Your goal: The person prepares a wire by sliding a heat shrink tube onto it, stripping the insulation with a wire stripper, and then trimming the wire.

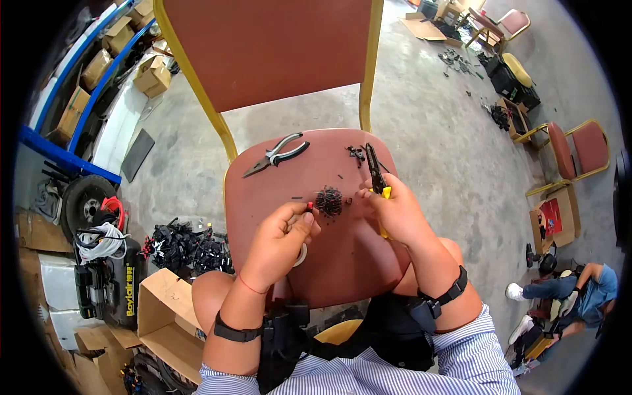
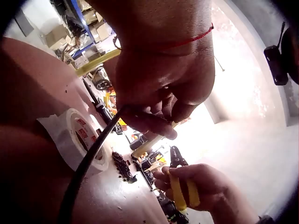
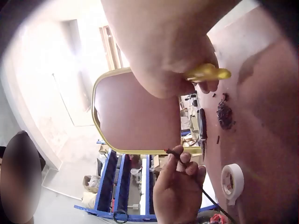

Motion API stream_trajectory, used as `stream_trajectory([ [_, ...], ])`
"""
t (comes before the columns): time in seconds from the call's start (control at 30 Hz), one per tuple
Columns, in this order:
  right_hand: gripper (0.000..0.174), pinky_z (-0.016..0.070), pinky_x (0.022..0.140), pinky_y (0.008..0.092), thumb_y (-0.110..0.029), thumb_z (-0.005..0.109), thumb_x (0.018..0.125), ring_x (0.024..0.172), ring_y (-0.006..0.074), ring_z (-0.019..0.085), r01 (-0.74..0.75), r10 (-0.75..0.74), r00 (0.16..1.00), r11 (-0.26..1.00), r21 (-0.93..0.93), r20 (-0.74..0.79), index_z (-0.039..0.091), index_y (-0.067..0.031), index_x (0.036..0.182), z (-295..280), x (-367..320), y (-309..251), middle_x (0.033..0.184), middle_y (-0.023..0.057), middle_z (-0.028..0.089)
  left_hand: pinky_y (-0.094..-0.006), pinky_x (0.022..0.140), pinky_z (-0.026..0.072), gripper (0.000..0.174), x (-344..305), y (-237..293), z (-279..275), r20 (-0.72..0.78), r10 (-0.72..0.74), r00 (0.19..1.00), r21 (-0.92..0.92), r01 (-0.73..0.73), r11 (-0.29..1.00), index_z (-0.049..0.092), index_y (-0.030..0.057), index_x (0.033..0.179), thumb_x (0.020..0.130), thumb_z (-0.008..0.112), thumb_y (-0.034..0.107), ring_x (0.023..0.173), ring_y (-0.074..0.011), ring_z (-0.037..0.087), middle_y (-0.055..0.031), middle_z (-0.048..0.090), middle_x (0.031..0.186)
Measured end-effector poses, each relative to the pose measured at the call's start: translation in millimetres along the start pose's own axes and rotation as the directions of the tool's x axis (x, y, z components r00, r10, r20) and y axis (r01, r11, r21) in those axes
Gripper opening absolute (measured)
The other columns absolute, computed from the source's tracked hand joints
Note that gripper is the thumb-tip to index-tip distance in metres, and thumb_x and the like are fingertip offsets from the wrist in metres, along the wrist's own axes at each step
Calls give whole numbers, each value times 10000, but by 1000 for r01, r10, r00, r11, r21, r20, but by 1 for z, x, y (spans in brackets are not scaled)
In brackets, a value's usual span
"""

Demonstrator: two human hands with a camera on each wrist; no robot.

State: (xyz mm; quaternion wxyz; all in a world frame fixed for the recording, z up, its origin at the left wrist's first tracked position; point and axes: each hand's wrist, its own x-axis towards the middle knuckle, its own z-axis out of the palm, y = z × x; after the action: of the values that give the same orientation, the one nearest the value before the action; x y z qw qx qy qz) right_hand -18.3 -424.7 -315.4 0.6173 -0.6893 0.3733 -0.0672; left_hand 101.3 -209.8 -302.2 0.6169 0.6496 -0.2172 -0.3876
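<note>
– Since the left hand [image 1: 280, 240] sits curled at lower centre of the head view, what is in it?

– A thin black cable [image 2: 88, 163]. Thumb and fingertips pinch it close to its end. A short tip pokes out just past the fingers, and the rest trails back under the palm toward the lower left of the left wrist view.

– And the right hand [image 1: 398, 214]?

– Its fingers are wrapped round the yellow handles of a wire stripper [image 1: 376, 172], with the dark head pointing toward the top of the frame. It sits just right of the cable tip. Whether tool and cable touch, I cannot tell.

– What lies beneath?

– A roll of white tape [image 2: 77, 140] lies on the seat right under the left hand, and the cable passes over it. Just above the fingertips, between both hands, is a small pile of black scraps [image 1: 328, 201].

– Further out?

– Pliers [image 1: 276, 155] lie at the upper left of the red chair seat [image 1: 342, 263], well apart from both hands. A cardboard box [image 1: 164, 309] stands on the floor at lower left.
</note>
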Motion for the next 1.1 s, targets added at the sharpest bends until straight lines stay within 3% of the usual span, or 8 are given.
stream_trajectory([
  [0.03, 170, 546, 746, 278, -32, 622, 1015, 880, 120, 674, -64, 64, 998, 998, 24, 16, 603, -28, 1184, 0, -3, -6, 1026, 71, 718, -241, 728, 509, 258, 0, 1, 1, -3, -1, 1000, -9, 1, 1000, 650, -13, 1211, 1068, 621, 200, 789, -89, 615, -28, 704, 939],
  [0.17, 196, 535, 716, 279, -22, 601, 1004, 885, 116, 665, 113, -109, 991, 992, -54, 79, 611, -41, 1199, 1, -2, 7, 1041, 65, 711, -249, 752, 515, 250, 0, 1, 2, -12, 4, 1000, -24, -5, 1000, 657, -22, 1225, 1048, 652, 154, 815, -92, 629, -42, 722, 958],
  [0.33, 313, 530, 745, 333, 20, 590, 923, 922, 211, 675, 375, -325, 925, 869, -324, 198, 613, -29, 1231, 2, -21, -1, 1073, 149, 688, -215, 585, 420, 197, -2, 10, 3, -88, 38, 995, 69, -32, 997, 717, -19, 1114, 982, 748, 125, 677, -23, 509, 51, 611, 771],
  [0.43, 360, 526, 841, 379, 32, 588, 887, 1005, 272, 662, 264, -185, 950, 906, -331, 252, 608, -20, 1242, 1, -29, -18, 1081, 193, 666, -209, 610, 422, 200, -4, 10, 2, -101, 11, 995, 57, -5, 998, 725, -6, 1101, 961, 775, 129, 707, -21, 522, 60, 616, 820],
  [0.63, 409, 526, 886, 430, 4, 572, 886, 1036, 355, 667, 331, -260, 943, 783, -526, 207, 570, -9, 1295, -1, -33, -17, 1057, 219, 667, -202, 650, 435, 191, -2, 7, 1, -124, -6, 992, -53, 0, 999, 711, 12, 1087, 936, 797, 92, 758, -23, 546, 52, 635, 877],
  [0.73, 444, 524, 900, 439, 15, 554, 875, 1047, 391, 664, 256, -160, 953, 878, -404, 256, 562, -9, 1318, -1, -31, -17, 1082, 234, 673, -196, 561, 367, 168, -1, 6, 3, -140, 15, 990, -119, -32, 992, 673, 19, 1063, 943, 782, 63, 665, 0, 476, 77, 572, 793],
  [0.97, 515, 513, 1003, 438, 67, 491, 870, 1210, 411, 639, 408, -312, 904, 836, -367, 293, 551, 12, 1378, 5, -37, -19, 1245, 268, 669, -189, 531, 338, 171, -1, 4, 5, -174, 117, 978, -189, -149, 971, 603, 44, 994, 941, 763, 11, 623, 10, 436, 94, 522, 739],
  [1.1, 515, 501, 1038, 440, 82, 478, 871, 1250, 431, 613, 394, -295, 911, 832, -391, 290, 563, 28, 1376, 12, -46, -29, 1284, 279, 656, -223, 579, 407, 198, -2, 8, 15, -278, 288, 916, 124, -263, 957, 591, 51, 944, 913, 783, 9, 655, -27, 462, 59, 530, 757],
])
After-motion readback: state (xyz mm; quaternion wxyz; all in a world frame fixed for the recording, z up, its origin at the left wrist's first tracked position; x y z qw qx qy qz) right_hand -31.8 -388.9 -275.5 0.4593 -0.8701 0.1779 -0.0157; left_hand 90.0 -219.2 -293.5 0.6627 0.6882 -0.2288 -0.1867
